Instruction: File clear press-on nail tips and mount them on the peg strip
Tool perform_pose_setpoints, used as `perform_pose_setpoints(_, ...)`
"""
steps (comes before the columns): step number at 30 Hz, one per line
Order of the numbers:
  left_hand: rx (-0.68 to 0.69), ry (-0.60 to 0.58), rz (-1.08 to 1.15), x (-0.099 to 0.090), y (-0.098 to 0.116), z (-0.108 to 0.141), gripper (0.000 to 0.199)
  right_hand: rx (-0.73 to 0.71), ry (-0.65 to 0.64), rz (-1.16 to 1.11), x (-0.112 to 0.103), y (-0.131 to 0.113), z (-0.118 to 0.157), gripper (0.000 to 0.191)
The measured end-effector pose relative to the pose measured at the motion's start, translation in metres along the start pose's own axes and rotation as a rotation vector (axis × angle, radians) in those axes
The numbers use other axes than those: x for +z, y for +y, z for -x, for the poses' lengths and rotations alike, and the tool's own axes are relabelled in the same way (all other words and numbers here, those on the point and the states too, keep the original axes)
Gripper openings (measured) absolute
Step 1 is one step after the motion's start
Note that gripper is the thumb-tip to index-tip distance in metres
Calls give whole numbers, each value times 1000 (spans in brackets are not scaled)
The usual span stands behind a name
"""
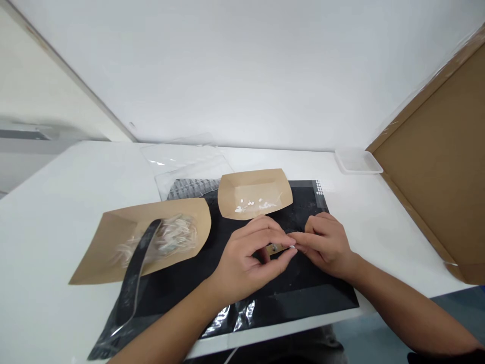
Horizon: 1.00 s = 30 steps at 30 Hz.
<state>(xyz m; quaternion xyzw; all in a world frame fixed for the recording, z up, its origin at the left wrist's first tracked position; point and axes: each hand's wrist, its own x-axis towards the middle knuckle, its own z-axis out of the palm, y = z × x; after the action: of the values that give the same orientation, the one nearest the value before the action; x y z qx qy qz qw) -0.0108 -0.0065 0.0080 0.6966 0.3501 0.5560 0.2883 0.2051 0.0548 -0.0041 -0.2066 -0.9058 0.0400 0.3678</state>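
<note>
One small white piece (292,246), right of lower centre, sits pinched at the left hand's (246,255) fingertips, mostly hidden; right hand's (329,246) hold indeterminable.

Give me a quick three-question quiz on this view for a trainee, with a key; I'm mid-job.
1. Where do the scattered white bits lie?
2. True or false: the clear tub sits beside the cardboard.
3. Fill in the colour: the left grip and right grip are over a ____ sheet.

Key:
1. In the right tray.
2. True.
3. Black.
</note>
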Motion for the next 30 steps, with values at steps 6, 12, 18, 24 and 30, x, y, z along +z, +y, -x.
perform_pose_setpoints(6, 62, 3, -87, 0, -3, 0, 21, 82, -43, -170, 0, -3, -3, 14)
perform_pose_setpoints(12, 90, 18, -124, 1, -5, 1, 25, 126, -24, -296, -2, -2, -6, 24)
perform_pose_setpoints(18, 83, 25, -126, -1, -5, 0, 26, 104, -21, -401, -4, -1, -5, 20)
perform_pose_setpoints(24, 3, 49, -102, 0, -5, 1, 26, 136, 33, -429, -3, -2, -5, 21)
perform_pose_setpoints(30, -37, 73, -128, 2, -4, 2, 12, 102, 123, -339, 1, -5, -4, 23)
